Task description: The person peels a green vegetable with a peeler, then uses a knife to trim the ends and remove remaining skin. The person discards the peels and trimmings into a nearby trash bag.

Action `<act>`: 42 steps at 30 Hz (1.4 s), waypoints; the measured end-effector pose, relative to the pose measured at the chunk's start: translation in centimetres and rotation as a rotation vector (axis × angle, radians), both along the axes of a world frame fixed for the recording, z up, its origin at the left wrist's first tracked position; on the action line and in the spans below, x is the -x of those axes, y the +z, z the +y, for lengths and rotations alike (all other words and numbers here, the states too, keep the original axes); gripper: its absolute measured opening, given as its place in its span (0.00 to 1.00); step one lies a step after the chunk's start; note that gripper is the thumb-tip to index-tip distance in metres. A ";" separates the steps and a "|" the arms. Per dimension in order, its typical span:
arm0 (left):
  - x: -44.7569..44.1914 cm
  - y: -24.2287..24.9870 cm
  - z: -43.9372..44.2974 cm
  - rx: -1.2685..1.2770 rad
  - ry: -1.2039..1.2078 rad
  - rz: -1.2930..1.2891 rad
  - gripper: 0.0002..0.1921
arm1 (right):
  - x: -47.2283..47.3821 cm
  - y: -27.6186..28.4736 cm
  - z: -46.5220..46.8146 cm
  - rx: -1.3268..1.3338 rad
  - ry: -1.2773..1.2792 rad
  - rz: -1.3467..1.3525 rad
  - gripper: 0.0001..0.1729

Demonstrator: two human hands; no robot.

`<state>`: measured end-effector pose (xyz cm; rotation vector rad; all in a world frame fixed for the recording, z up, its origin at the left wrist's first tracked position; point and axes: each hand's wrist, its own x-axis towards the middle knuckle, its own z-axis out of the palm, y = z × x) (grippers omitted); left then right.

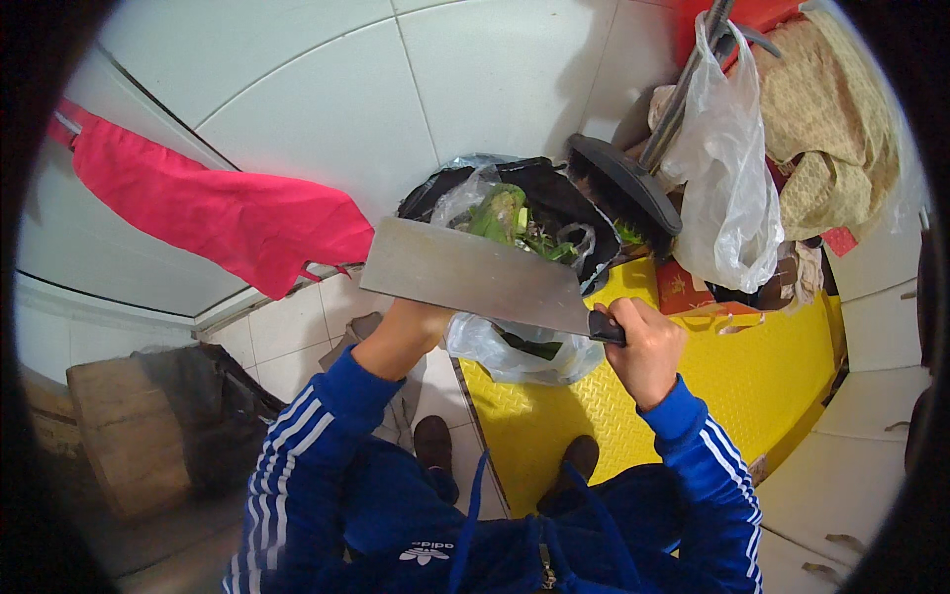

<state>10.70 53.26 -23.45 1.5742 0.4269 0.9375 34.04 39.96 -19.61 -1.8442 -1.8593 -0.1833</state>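
Observation:
My right hand (644,349) grips the black handle (606,328) of a wide-bladed cleaver (475,275). The blade lies flat to my view and reaches left across the picture. Of my left hand (424,324), only the wrist and the base show; the blade covers its fingers, so what they hold is hidden. Just under the blade's lower edge is a translucent plastic bag (482,349) with something dark green (533,346) inside. Beyond the blade stands a bin lined with a black bag (542,178), where green vegetable scraps (501,215) and clear plastic lie.
A broom head (631,189) leans right of the bin, beside a hanging white plastic bag (731,178) and a red box (679,289). Yellow textured metal plating (712,371) covers the floor at right. Pink cloth (223,215) hangs at left, above a cardboard box (130,438).

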 end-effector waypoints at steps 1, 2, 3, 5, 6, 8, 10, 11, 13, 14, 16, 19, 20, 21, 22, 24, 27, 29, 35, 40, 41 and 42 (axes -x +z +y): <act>0.0 0.5 -0.1 0.157 0.044 0.114 0.16 | -0.1 -0.1 0.0 0.014 -0.010 -0.019 0.14; -0.5 0.8 -0.3 0.338 0.126 0.268 0.15 | -0.1 -0.3 0.1 0.012 -0.021 -0.029 0.14; -0.7 1.0 -0.3 0.496 0.175 0.332 0.14 | -0.2 -0.5 0.1 0.011 -0.030 -0.041 0.14; -1.2 1.2 -0.2 0.558 0.228 0.429 0.13 | -0.4 -0.7 0.3 0.003 -0.032 -0.060 0.14; -1.3 1.0 -0.3 0.580 0.225 0.407 0.13 | -0.4 -0.7 0.2 0.003 -0.028 -0.066 0.14; -1.3 0.4 -0.2 0.624 0.213 0.337 0.13 | -0.5 -0.8 0.4 0.009 -0.024 -0.076 0.15; -1.0 -0.4 -0.1 0.648 0.180 0.264 0.12 | -0.5 -0.9 0.5 0.027 -0.025 -0.081 0.15; -1.0 -0.6 0.1 0.649 0.154 0.238 0.12 | -0.5 -0.9 0.6 0.020 -0.026 -0.091 0.11; -0.9 -0.8 0.1 0.663 0.157 0.233 0.13 | -0.5 -1.1 0.9 0.008 -0.026 -0.109 0.09; -1.0 -0.8 -0.1 0.673 0.185 0.253 0.13 | -0.5 -1.1 1.0 0.007 -0.024 -0.107 0.08; -1.4 -0.3 -0.5 0.709 0.259 0.216 0.11 | -0.4 -1.1 1.2 -0.001 -0.015 -0.095 0.08; -2.5 0.7 -1.2 0.744 0.295 0.119 0.09 | -0.4 -1.3 1.5 -0.003 -0.018 -0.102 0.07; -3.0 1.0 -1.4 0.732 0.241 0.139 0.11 | -0.6 -1.3 1.7 0.000 -0.046 -0.115 0.07; -3.2 1.2 -1.5 0.719 0.186 0.164 0.12 | -0.8 -1.2 1.9 0.003 -0.077 -0.125 0.06; -3.3 1.5 -1.6 0.766 0.188 0.153 0.15 | -0.8 -1.2 2.0 0.007 -0.109 -0.131 0.06; -3.1 1.9 -1.1 0.749 0.171 0.132 0.15 | -1.0 -1.0 2.1 0.030 -0.105 -0.088 0.07; -2.6 2.3 -0.7 0.758 0.107 0.131 0.16 | -1.4 -0.6 2.2 0.119 -0.141 0.070 0.07; -2.5 2.5 -0.7 0.751 0.078 0.107 0.17 | -1.8 -0.1 2.4 0.249 -0.176 0.261 0.07; -2.1 2.3 -0.7 0.681 0.046 0.065 0.18 | -2.2 0.6 2.6 0.286 -0.131 0.400 0.09; -1.9 0.7 1.2 0.428 0.198 0.188 0.19 | -1.7 0.1 2.1 0.277 -0.079 0.424 0.12; -1.8 0.4 1.8 0.524 0.266 0.188 0.18 | -1.6 0.1 2.0 0.271 -0.081 0.412 0.13; -1.4 0.1 2.4 0.527 0.267 0.236 0.19 | -1.7 0.1 2.0 0.263 -0.083 0.397 0.13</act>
